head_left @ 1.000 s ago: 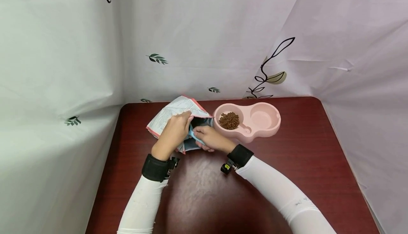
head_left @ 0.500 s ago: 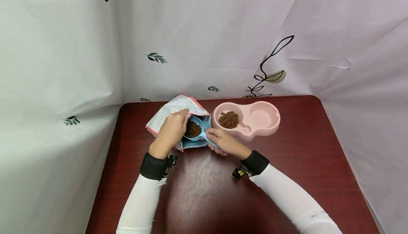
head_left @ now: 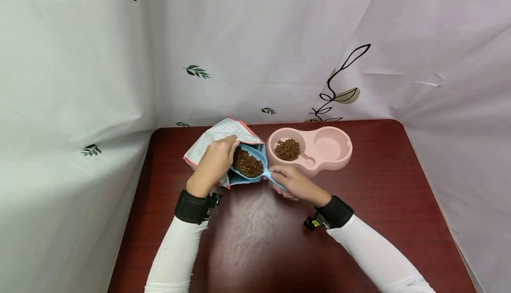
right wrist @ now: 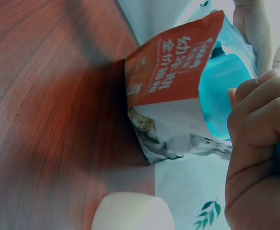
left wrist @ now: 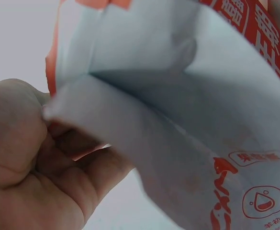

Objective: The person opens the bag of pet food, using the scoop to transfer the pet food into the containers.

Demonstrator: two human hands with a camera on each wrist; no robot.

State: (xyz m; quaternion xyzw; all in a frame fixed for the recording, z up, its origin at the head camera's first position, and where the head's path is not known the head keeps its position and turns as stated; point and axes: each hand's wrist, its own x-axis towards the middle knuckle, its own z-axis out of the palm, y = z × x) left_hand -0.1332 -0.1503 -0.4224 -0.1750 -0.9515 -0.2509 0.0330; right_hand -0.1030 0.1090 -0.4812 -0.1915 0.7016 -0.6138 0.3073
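My left hand [head_left: 213,160] holds the near edge of an open pet food bag [head_left: 223,134]; in the left wrist view the fingers [left wrist: 77,189] lie behind that edge. In the right hand [head_left: 294,182] is the handle of a blue scoop [head_left: 260,154], gripped with curled fingers. Brown kibble [head_left: 248,164] fills the scoop, whose front part is still inside the bag's mouth. The right wrist view shows the underside of the scoop [right wrist: 221,93] against the bag's red and white front [right wrist: 173,67]. Part of the scoop's tip is hidden behind the left hand.
A pink double bowl [head_left: 310,140] stands just right of the bag, with a heap of kibble [head_left: 287,150] in its left compartment. Everything rests on a dark red wooden table [head_left: 379,186]. White cloth [head_left: 255,40] with leaf prints hangs behind and at both sides.
The right hand has drawn the scoop out of the bag's depth toward the right and the near side, bringing its load of kibble into sight. The left hand has stayed at the bag.
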